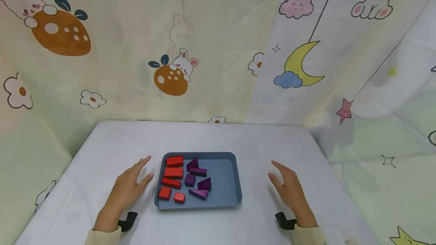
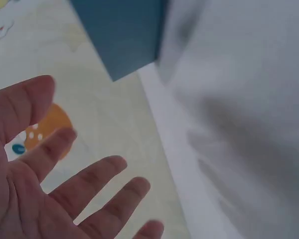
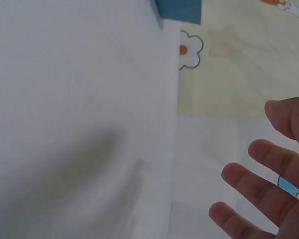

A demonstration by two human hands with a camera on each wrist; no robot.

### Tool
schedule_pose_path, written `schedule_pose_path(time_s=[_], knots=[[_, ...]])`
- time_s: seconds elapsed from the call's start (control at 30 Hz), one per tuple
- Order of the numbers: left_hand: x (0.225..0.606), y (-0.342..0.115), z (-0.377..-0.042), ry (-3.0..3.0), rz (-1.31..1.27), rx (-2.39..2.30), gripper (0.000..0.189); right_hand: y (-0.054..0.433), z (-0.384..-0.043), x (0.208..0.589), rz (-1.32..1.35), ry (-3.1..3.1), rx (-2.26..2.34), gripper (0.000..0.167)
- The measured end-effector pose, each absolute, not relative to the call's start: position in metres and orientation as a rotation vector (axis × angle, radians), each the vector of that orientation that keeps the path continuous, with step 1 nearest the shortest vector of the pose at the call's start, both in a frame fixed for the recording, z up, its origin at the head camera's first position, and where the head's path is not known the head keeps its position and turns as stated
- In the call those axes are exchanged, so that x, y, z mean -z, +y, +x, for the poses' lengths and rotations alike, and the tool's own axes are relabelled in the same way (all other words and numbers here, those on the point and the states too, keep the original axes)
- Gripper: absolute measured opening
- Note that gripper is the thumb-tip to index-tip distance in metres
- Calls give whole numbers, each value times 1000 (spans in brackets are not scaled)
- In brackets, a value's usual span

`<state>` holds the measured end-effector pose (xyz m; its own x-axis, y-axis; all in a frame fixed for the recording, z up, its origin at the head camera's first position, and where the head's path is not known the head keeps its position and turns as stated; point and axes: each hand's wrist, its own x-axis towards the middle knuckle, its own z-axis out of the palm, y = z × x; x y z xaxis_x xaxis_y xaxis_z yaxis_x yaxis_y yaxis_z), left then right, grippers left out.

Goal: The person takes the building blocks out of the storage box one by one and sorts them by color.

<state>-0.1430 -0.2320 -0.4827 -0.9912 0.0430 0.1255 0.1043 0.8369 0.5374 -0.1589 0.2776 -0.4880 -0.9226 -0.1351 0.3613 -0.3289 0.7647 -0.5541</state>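
A blue-grey tray (image 1: 223,180) lies on the white table, its side wall (image 2: 127,42) showing in the left wrist view. Down its left side runs a column of red blocks (image 1: 173,173), several in all. Beside them sit several purple blocks (image 1: 190,180), some of them wedge-shaped. My left hand (image 1: 128,188) hovers just left of the tray with fingers extended and nothing in it. On the other side, my right hand (image 1: 288,188) is held farther off from the tray, fingers spread and relaxed, also holding nothing.
The white table (image 1: 259,143) ends at a back edge against a printed cloth backdrop (image 1: 221,48) with rabbits, flowers and a moon. Printed cloth also hangs at both sides. A black strap piece (image 1: 128,221) sits at the left wrist, another (image 1: 285,221) at the right.
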Motion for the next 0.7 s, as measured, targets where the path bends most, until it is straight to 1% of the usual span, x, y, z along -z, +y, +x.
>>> schedule_pose_path(time_s=[0.17,0.37,0.5,0.7], knots=[[483,-236,-154,-2846,-197,1345,53,260,-169,477,469,-2697,-1023,52],[495,-234,-166,-2744,-257,1822,57,235,-179,466,547,-2748,-1130,55],[503,-236,-170,-2705,-259,1976,61,217,-185,462,635,-2771,-1194,56],[513,-238,-173,-2710,-235,2047,63,191,-194,462,826,-2775,-1302,56]])
